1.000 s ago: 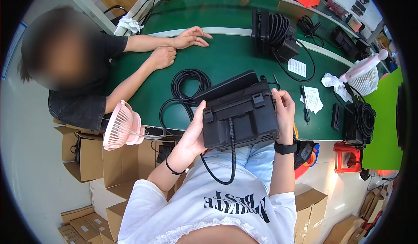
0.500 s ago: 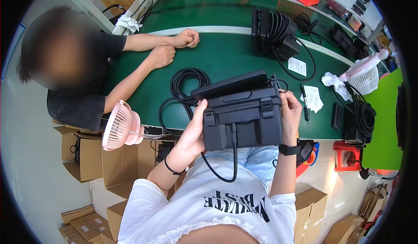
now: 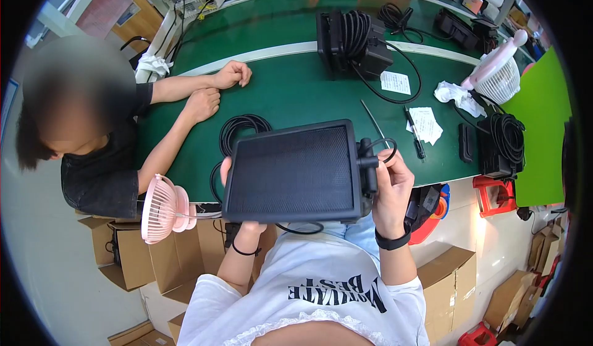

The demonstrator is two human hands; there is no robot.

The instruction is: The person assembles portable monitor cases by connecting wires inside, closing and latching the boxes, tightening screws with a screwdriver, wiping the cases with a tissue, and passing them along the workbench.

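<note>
I hold a black box in front of me, with a flat, finely ribbed dark panel in a frame facing up. My left hand grips its left side, thumb on the left edge and the palm underneath, most fingers hidden. At the right edge, my right hand is closed by a stubby black cylinder and a thin looped cable. The panel hides the latches and body below. A black cable loops out under the box, and a coiled black cable lies on the table behind it.
Across the green table stands another black device with coiled cable. Paper slips, a pen and a thin rod lie right. A pink fan is left, beside a co-worker's resting arms. Cardboard boxes stand below.
The box has tilted so its panel now faces up, where its latched side showed before. My left hand has slid beneath it. The thin rod on the table has come into view.
</note>
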